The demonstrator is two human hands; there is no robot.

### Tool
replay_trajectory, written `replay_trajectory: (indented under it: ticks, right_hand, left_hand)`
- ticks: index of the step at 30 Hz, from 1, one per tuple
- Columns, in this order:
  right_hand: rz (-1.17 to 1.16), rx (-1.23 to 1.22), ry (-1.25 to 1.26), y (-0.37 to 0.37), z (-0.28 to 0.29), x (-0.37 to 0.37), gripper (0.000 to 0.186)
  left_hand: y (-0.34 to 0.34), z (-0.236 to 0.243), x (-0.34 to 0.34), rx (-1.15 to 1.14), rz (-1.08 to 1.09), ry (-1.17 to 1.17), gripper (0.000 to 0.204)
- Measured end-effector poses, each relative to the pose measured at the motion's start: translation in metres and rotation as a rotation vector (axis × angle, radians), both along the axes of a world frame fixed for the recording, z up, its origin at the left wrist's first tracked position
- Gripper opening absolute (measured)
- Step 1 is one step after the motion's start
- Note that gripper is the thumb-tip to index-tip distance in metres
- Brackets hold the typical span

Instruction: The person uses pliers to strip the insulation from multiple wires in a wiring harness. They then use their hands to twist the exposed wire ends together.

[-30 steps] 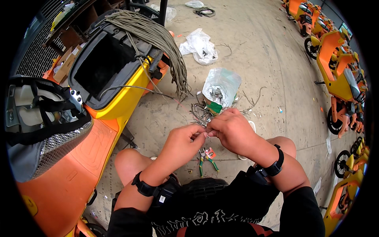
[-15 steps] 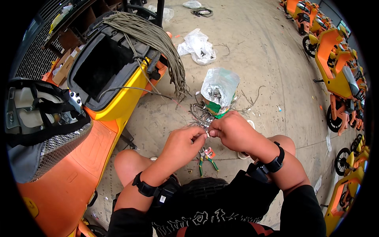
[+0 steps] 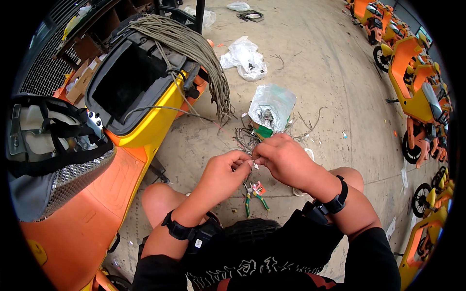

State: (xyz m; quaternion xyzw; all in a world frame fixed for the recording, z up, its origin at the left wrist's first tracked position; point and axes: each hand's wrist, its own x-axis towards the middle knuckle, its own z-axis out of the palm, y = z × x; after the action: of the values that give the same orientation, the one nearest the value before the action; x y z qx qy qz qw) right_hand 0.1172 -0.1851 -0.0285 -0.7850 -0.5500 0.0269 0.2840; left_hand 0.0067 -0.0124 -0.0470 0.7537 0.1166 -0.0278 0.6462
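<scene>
My left hand [image 3: 224, 172] and my right hand [image 3: 281, 155] meet at the fingertips over the floor, both in a closed pinch. A thin pinkish wire [image 3: 225, 131] runs to the fingertips from a grey cable [image 3: 170, 108] that hangs off the scooter; its end is hidden by the fingers. Just under the fingers shows a small white bit [image 3: 256, 166]. Below the hands lie pliers [image 3: 249, 190] with green and yellow handles, spread apart, beside a small red-orange packet [image 3: 259, 187]. Dark wire scraps [image 3: 246, 137] are heaped beyond my fingertips.
An open silver-lined bag [image 3: 273, 99] stands past my right hand. To the left, a yellow-orange scooter [image 3: 160, 127] carries a coil of grey cable [image 3: 177, 36] and a grey bag [image 3: 36, 194]. White plastic bags [image 3: 245, 57] lie farther off. More scooters [image 3: 412, 97] line the right.
Both hands have shifted very slightly left, with the fingertips still together. The view has moved a little; the pliers and bag stay in place.
</scene>
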Motion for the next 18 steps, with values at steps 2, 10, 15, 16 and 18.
replay_trajectory:
  ticks: [2, 10, 15, 16, 18]
  right_hand:
    - [-0.03, -0.009, -0.022, -0.0008, 0.0007, -0.0002, 0.009]
    - [-0.042, -0.082, 0.008, -0.0024, 0.0044, -0.0023, 0.005]
    - [-0.045, -0.171, 0.076, -0.004, 0.0027, -0.0039, 0.004]
    - [-0.044, -0.207, 0.113, -0.0039, 0.0035, -0.0041, 0.005]
    - [-0.036, -0.267, 0.188, -0.0042, 0.0052, -0.0034, 0.006]
  left_hand:
    - [0.0005, -0.001, 0.0004, -0.004, 0.003, -0.019, 0.014]
    - [-0.0012, 0.0072, -0.0004, 0.122, -0.029, -0.063, 0.011]
    - [-0.0024, 0.0047, -0.0027, 0.202, -0.032, -0.1, 0.011]
    - [-0.0029, 0.0047, -0.003, 0.223, -0.034, -0.106, 0.011]
    - [-0.0034, 0.0043, -0.0033, 0.306, -0.039, -0.165, 0.011]
